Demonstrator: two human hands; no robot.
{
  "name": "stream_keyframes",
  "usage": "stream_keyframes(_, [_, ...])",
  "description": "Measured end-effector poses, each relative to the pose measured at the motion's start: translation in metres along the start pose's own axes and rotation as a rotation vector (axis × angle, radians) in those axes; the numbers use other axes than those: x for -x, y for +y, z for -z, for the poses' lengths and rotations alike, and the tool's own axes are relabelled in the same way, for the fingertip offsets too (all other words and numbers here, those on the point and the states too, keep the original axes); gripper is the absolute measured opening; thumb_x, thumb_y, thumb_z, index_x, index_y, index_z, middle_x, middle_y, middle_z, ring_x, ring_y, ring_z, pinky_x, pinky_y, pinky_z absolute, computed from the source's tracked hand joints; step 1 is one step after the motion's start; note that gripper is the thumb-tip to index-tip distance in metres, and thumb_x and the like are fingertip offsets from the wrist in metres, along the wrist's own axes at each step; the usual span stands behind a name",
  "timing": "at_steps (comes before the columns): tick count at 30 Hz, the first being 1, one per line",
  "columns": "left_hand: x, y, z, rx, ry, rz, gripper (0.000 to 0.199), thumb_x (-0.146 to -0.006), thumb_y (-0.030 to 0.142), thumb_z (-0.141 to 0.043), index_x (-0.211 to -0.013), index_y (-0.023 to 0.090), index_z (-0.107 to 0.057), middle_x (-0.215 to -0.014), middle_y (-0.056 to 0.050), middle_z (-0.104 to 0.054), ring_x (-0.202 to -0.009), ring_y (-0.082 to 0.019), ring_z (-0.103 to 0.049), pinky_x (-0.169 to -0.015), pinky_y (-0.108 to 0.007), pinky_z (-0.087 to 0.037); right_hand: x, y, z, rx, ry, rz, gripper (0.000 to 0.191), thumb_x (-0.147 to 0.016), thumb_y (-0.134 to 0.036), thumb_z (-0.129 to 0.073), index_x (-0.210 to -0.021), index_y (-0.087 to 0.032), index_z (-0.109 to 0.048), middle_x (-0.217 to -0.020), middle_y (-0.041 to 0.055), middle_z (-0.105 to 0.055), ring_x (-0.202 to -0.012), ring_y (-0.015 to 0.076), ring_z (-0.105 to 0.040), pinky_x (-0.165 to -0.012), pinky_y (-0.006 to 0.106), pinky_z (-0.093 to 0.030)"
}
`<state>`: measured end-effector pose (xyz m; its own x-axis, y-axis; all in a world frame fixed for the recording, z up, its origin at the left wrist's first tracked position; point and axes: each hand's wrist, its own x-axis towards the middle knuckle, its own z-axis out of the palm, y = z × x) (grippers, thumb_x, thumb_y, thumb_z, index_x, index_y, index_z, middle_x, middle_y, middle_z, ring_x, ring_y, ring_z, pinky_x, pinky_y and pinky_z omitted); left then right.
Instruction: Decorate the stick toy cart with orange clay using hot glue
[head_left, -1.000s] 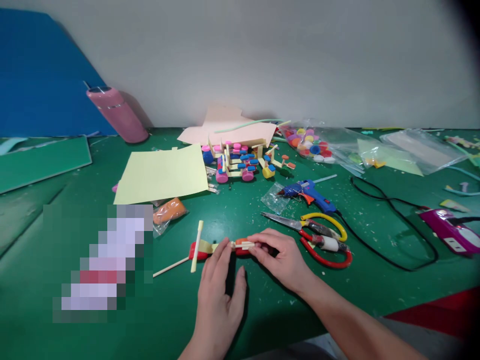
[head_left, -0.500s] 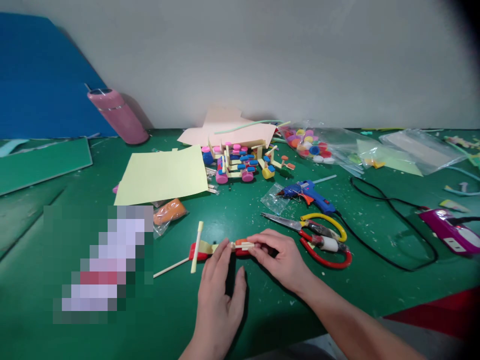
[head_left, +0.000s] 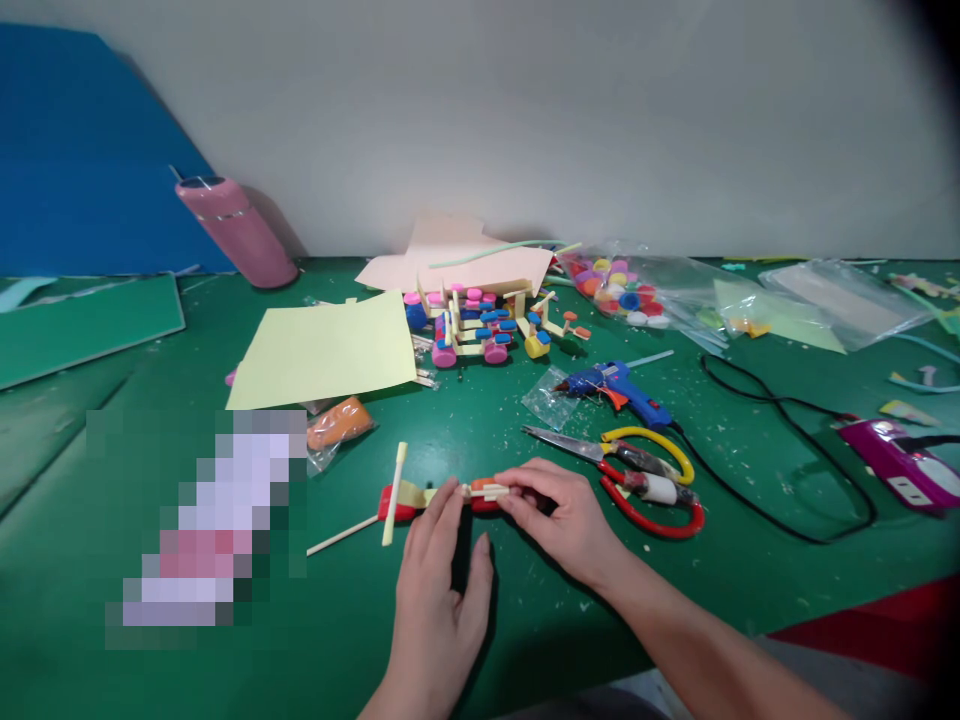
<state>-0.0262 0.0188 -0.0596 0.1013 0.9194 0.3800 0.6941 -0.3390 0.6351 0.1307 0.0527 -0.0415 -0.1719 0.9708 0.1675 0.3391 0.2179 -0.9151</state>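
- Model point(head_left: 408, 508): lower middle of the frame, on the green table point(head_left: 315, 650), partly hidden under fingertips. Long axis runs roughly left-right across the frame.
- Crossbar point(head_left: 394, 498): at model's left end, near square to that axis.
- Left hand point(head_left: 441, 585): nearer the model's middle, coming up from the bottom edge. Fingers extended and together, tips on it; thumb stands apart. Clamping or just resting? Can't tell from where I stand.
- Right hand point(head_left: 561, 515): in from lower right, at model's right end. Thumb and fingertips look pinched on short pale sticks point(head_left: 492, 492), which lie about along the model's axis and point left at the left fingertips.
- Key relation: sticks sit between both sets of fingertips, just beside the left's.
- Scissors point(head_left: 606, 466): right of the right hand, apart from it.
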Motion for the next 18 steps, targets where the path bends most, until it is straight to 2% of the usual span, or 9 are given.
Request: stream_keyframes(18, [-0.0009,-0.0008,-0.0009,0.005,0.0,-0.009,0.042,-0.079,0.017,-0.051,-0.12,0.015,-0.044,-0.121,-0.016,-0.053,-0.113,-0.023,-0.049,-0.092,-0.041,-0.045,-0.0007,-0.0012,-0.0004,-0.002,0.001,-0.002,0.017,-0.08,-0.021,-0.057,-0.093,-0.017,-0.066,-0.075,0.0022,-0.058,-0.063,0.0104,-0.053,-0.057,0.021,-0.044])
